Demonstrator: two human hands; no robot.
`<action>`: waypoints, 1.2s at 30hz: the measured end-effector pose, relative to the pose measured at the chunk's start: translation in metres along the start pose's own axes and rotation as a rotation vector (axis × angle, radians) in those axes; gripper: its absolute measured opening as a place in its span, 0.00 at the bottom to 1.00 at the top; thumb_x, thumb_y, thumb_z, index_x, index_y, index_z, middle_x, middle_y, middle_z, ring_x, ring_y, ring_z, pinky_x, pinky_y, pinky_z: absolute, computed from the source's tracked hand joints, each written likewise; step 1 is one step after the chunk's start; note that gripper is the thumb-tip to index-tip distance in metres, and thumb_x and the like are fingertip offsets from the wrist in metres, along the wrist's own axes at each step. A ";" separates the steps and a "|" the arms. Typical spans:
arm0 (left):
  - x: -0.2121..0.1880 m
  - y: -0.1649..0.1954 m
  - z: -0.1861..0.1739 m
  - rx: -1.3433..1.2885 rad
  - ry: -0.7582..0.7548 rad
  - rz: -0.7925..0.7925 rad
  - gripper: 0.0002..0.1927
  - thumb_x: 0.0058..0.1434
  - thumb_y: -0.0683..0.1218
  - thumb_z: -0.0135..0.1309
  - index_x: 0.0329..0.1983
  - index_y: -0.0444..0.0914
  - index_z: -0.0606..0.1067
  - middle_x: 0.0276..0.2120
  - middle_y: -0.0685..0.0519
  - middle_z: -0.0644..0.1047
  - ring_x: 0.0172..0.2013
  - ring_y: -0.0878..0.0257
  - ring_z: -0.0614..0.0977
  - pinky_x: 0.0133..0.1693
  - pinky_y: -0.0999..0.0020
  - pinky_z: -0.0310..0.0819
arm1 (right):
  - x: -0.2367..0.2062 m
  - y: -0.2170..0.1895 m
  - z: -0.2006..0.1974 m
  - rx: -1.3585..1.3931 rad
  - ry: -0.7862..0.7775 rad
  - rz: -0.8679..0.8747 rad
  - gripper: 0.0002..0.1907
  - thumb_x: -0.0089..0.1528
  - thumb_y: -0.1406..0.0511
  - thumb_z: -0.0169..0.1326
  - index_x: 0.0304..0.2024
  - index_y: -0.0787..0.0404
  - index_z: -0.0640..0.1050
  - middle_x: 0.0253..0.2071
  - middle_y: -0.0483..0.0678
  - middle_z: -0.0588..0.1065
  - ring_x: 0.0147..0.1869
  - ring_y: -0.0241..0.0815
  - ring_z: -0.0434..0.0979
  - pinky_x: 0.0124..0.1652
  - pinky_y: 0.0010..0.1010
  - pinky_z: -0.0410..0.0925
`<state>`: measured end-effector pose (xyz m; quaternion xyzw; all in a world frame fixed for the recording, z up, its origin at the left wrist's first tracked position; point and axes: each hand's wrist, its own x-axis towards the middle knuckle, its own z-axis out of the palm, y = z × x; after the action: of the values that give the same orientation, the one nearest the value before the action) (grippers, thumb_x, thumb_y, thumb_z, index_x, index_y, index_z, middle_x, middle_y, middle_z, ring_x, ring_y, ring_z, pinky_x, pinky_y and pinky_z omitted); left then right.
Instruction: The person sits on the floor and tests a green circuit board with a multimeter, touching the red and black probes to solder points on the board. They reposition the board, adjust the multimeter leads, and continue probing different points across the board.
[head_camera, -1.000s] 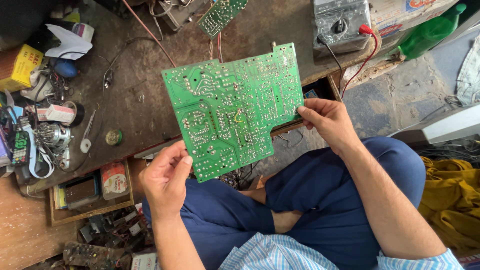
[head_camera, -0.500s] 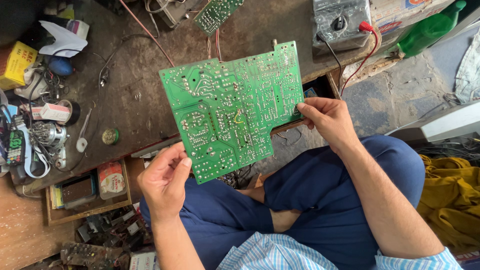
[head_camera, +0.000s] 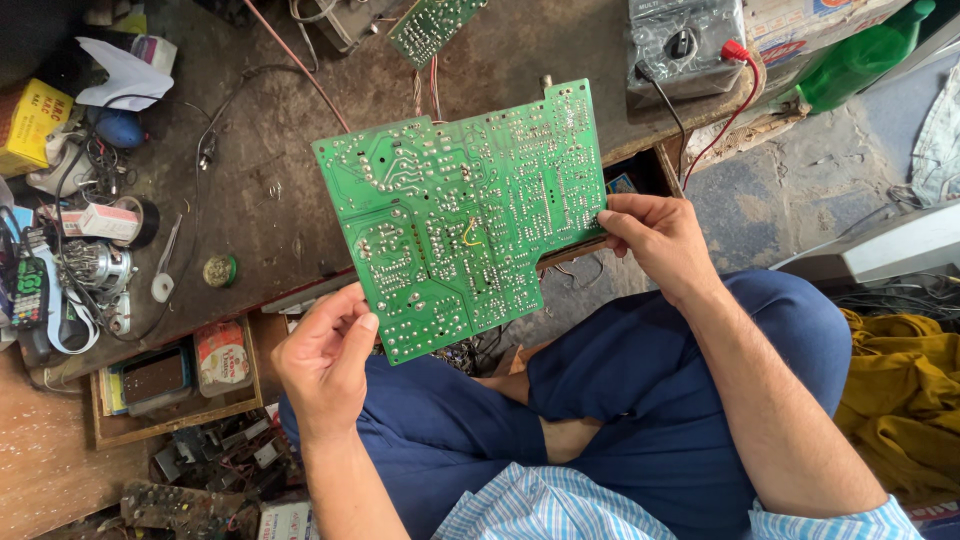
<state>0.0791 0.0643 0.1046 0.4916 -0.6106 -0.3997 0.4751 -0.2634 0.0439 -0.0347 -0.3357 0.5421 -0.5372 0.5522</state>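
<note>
A large green circuit board is held up over my lap, solder side facing me, with many silver joints and a short yellow wire near its middle. My left hand grips its lower left corner, thumb on the face. At its right edge my right hand pinches the board with the fingertips. I sit cross-legged in blue trousers at a low dark workbench.
A grey multimeter with red and black leads sits at the bench's far right, beside a green bottle. A smaller green board lies at the top. Tools, a solder spool, a yellow box and a wooden tray crowd the left.
The board and both hands have stayed almost still; the view has shifted slightly and the board sits a little lower and closer.
</note>
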 end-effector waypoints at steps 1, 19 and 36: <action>0.000 0.000 0.000 -0.007 -0.002 0.005 0.15 0.64 0.30 0.54 0.54 0.27 0.78 0.37 0.56 0.76 0.35 0.74 0.74 0.36 0.80 0.66 | 0.000 0.000 0.000 0.004 0.000 0.000 0.12 0.65 0.70 0.56 0.48 0.69 0.83 0.30 0.43 0.78 0.30 0.29 0.72 0.31 0.22 0.67; 0.004 -0.013 0.000 0.012 -0.005 -0.024 0.14 0.65 0.31 0.54 0.53 0.27 0.79 0.36 0.57 0.77 0.34 0.74 0.74 0.35 0.80 0.68 | 0.001 0.007 -0.007 0.129 0.004 -0.008 0.14 0.65 0.72 0.50 0.50 0.71 0.82 0.32 0.46 0.79 0.32 0.30 0.74 0.34 0.23 0.69; 0.011 -0.038 0.001 -0.043 -0.019 -0.095 0.14 0.66 0.31 0.53 0.54 0.27 0.78 0.37 0.57 0.78 0.34 0.74 0.76 0.37 0.79 0.73 | 0.002 0.009 -0.010 0.217 -0.006 0.022 0.19 0.62 0.74 0.47 0.53 0.72 0.80 0.32 0.46 0.78 0.34 0.32 0.75 0.37 0.24 0.70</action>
<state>0.0857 0.0462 0.0700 0.5058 -0.5824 -0.4395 0.4602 -0.2717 0.0460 -0.0459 -0.2696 0.4829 -0.5854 0.5928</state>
